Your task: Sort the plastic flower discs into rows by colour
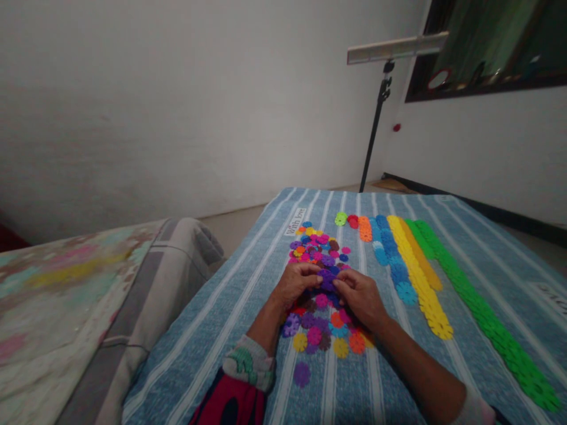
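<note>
Purple notched plastic discs [328,280] are pinched between my two hands, above a loose pile of mixed-colour discs. My left hand [297,284] grips their left side with thumb and fingers, and my right hand [361,295] grips the right side. How many discs are held I cannot make out. Around my hands spreads the pile, with a pink disc [321,301], a yellow disc [341,347] and an orange disc [357,342] among several others. One purple disc [302,374] lies apart, nearest to me.
Right of the pile lie overlapping rows by colour: blue discs [398,268], yellow discs [420,283] and a long green row [496,330]. Everything rests on a striped blue cloth [199,336]. A bed [88,307] stands left; a lamp stand [375,124] rises behind the table.
</note>
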A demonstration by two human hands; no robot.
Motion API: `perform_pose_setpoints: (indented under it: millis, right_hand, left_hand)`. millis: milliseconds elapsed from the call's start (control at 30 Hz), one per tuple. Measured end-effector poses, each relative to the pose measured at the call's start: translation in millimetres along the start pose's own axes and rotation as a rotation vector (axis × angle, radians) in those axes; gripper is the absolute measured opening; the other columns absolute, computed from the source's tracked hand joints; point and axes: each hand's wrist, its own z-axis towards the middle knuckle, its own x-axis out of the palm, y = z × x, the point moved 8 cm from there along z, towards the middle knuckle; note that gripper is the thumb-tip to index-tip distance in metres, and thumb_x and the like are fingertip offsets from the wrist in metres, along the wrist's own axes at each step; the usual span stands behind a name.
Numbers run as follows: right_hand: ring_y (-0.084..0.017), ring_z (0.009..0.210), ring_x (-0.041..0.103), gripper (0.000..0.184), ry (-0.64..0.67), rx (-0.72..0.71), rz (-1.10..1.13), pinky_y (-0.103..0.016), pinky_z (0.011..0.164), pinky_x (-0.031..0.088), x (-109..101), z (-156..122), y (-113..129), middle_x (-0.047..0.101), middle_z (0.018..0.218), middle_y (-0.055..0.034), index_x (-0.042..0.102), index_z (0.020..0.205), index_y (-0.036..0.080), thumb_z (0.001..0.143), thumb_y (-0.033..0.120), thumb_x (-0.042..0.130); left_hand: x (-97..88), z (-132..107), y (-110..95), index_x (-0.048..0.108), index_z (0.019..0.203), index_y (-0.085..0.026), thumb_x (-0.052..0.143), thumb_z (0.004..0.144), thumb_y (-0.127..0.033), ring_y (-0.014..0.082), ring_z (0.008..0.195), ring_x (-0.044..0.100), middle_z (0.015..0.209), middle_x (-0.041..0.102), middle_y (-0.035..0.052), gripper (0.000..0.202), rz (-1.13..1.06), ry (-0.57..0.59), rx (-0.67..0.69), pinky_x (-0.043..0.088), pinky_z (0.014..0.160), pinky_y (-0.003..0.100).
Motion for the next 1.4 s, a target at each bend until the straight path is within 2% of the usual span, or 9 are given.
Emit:
perform_pose_setpoints:
  millis: [167, 367, 567, 667, 933, 1133, 1267, 1333, 1400]
  right_hand:
    - [-0.015, 0.047, 0.054, 0.025, 0.005, 0.017, 0.028, -0.026, 0.047, 0.042, 2.2, 0.5, -5.8, 0.053, 0.056, 0.0041, 0.056, 0.080, 0.022, 0.076, 0.046, 0.055]
    - [-0.016, 0.051, 0.057, 0.033, 0.037, -0.028, 0.030, -0.027, 0.052, 0.045, 3.7, 0.3, -4.2, 0.059, 0.061, 0.0022, 0.065, 0.098, 0.018, 0.079, 0.043, 0.055]
    - [-0.017, 0.060, 0.063, 0.029, 0.001, -0.010, 0.139, -0.029, 0.059, 0.049, 0.0, 2.2, -7.8, 0.069, 0.073, -0.0025, 0.068, 0.090, 0.017, 0.073, 0.040, 0.064]
    - [-0.018, 0.061, 0.064, 0.030, -0.006, 0.025, 0.231, -0.029, 0.059, 0.050, 0.8, 3.0, -10.7, 0.070, 0.071, -0.0029, 0.068, 0.087, 0.017, 0.068, 0.040, 0.069]
    - [-0.016, 0.058, 0.063, 0.035, 0.008, 0.094, 0.331, -0.027, 0.056, 0.048, 3.2, 1.6, -8.5, 0.070, 0.069, -0.0023, 0.068, 0.088, 0.016, 0.063, 0.040, 0.074]
    - [-0.015, 0.056, 0.062, 0.035, 0.055, 0.051, 0.279, -0.026, 0.054, 0.046, 6.4, 10.5, -4.5, 0.072, 0.070, -0.0032, 0.069, 0.091, 0.015, 0.066, 0.040, 0.071]
    - [-0.016, 0.056, 0.063, 0.030, 0.082, 0.012, 0.239, -0.025, 0.052, 0.046, 6.9, 22.1, -1.8, 0.070, 0.066, -0.0020, 0.069, 0.087, 0.016, 0.067, 0.038, 0.069]
    - [-0.016, 0.055, 0.063, 0.027, 0.084, -0.024, 0.192, -0.025, 0.051, 0.047, 3.2, 33.2, 0.3, 0.069, 0.063, -0.0004, 0.070, 0.086, 0.017, 0.069, 0.037, 0.068]
    - [-0.016, 0.053, 0.063, 0.023, 0.062, -0.050, 0.104, -0.025, 0.051, 0.048, -5.2, 50.4, 0.7, 0.066, 0.059, 0.0015, 0.070, 0.086, 0.018, 0.070, 0.035, 0.066]
  left_hand:
    - [2.0, -1.3, 3.3, 0.079, 0.074, -0.015, 0.083, 0.052, -0.023, 0.0103, 0.053, 0.055, 0.061, 0.068, 0.0013, 0.024, -0.046, -0.014, -0.025, 0.042, 0.056, 0.023]
    - [6.3, -3.5, 1.2, 0.078, 0.075, -0.015, 0.085, 0.051, -0.024, 0.0101, 0.055, 0.056, 0.063, 0.069, 0.0014, 0.026, -0.086, 0.048, -0.048, 0.042, 0.058, 0.023]
    - [13.2, -4.2, 7.2, 0.078, 0.079, -0.013, 0.086, 0.052, -0.025, 0.0114, 0.061, 0.060, 0.070, 0.073, 0.0031, 0.030, -0.108, 0.147, -0.070, 0.045, 0.064, 0.024]
    - [16.1, -4.4, 8.0, 0.078, 0.081, -0.013, 0.086, 0.053, -0.024, 0.0114, 0.063, 0.061, 0.072, 0.073, 0.0028, 0.031, -0.124, 0.189, -0.067, 0.046, 0.066, 0.023]
    - [17.3, -7.4, 0.9, 0.080, 0.087, -0.013, 0.083, 0.058, -0.026, 0.0109, 0.062, 0.059, 0.070, 0.072, 0.0028, 0.032, -0.126, 0.201, -0.043, 0.045, 0.066, 0.023]
    - [13.3, -5.6, 0.0, 0.079, 0.085, -0.013, 0.079, 0.062, -0.026, 0.0109, 0.059, 0.058, 0.066, 0.071, 0.0027, 0.027, -0.116, 0.164, -0.018, 0.045, 0.063, 0.023]
    - [10.2, -4.1, -1.4, 0.079, 0.089, -0.012, 0.079, 0.062, -0.026, 0.0116, 0.060, 0.060, 0.069, 0.072, 0.0039, 0.031, -0.109, 0.126, -0.001, 0.046, 0.063, 0.023]
    - [4.3, -2.2, -0.4, 0.078, 0.092, -0.012, 0.080, 0.059, -0.026, 0.0117, 0.061, 0.061, 0.072, 0.074, 0.0048, 0.035, -0.109, 0.057, -0.005, 0.046, 0.062, 0.023]
    - [-9.2, 0.3, 2.2, 0.077, 0.090, -0.012, 0.081, 0.057, -0.026, 0.0115, 0.059, 0.061, 0.072, 0.073, 0.0048, 0.036, -0.119, -0.078, -0.019, 0.047, 0.060, 0.022]
